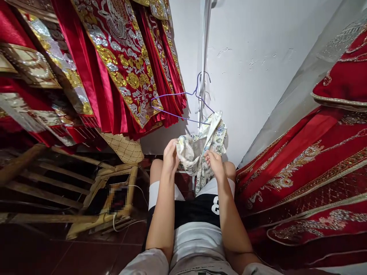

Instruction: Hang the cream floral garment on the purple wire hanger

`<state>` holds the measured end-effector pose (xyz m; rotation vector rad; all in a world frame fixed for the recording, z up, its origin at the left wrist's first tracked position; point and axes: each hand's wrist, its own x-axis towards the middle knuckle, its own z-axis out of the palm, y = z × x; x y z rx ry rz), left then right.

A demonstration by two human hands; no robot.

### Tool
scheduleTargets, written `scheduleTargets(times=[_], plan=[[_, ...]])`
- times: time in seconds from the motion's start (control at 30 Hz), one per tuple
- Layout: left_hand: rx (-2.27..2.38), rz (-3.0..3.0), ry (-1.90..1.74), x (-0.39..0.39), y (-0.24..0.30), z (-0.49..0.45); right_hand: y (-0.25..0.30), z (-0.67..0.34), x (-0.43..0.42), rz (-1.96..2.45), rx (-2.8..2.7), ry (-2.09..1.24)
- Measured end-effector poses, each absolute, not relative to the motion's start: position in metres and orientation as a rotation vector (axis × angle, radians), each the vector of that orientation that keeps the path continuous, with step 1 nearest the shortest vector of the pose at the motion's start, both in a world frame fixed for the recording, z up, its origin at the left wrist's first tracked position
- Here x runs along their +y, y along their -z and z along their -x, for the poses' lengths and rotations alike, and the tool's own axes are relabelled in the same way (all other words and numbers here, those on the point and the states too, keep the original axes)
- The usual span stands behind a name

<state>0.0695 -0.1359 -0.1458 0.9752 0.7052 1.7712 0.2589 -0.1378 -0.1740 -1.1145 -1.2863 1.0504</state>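
I sit with both arms stretched forward over my knees. My left hand (171,156) is closed on one edge of a pale floral garment (197,151). My right hand (214,163) pinches the same cloth lower down on its right side. The garment's top hangs on a purple wire hanger (183,105), whose hook rests on a white vertical pole (204,57) against the wall. The cloth drapes down between my knees.
Red embroidered garments with gold and silver thread (120,57) hang at the upper left. More red embroidered cloth (304,179) is piled at the right. A wooden chair (94,198) with a cable stands on the dark red floor at the left. A white wall (252,68) is ahead.
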Motion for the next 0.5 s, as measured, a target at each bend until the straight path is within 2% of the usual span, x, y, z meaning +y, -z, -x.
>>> scheduleTargets(times=[0.07,0.2,0.37,0.43,0.5], plan=[[0.623,-1.043,-1.695,-0.147,0.135,-0.083,0.172,-0.252,-0.134,1.071,-1.207,-1.048],[0.673,-1.459,-1.550,-0.161,0.118,-0.101,0.153,-0.240,-0.141,0.880,-1.224,-1.254],[0.672,-1.662,-1.527,-0.147,0.115,-0.097,0.122,-0.246,-0.154,0.768,-1.484,-1.478],[0.656,-1.712,-1.316,-0.136,0.121,-0.088,0.109,-0.256,-0.146,0.780,-1.594,-1.419],[0.683,-1.806,-1.017,-0.127,0.128,-0.076,0.095,-0.269,-0.127,0.799,-1.662,-1.197]])
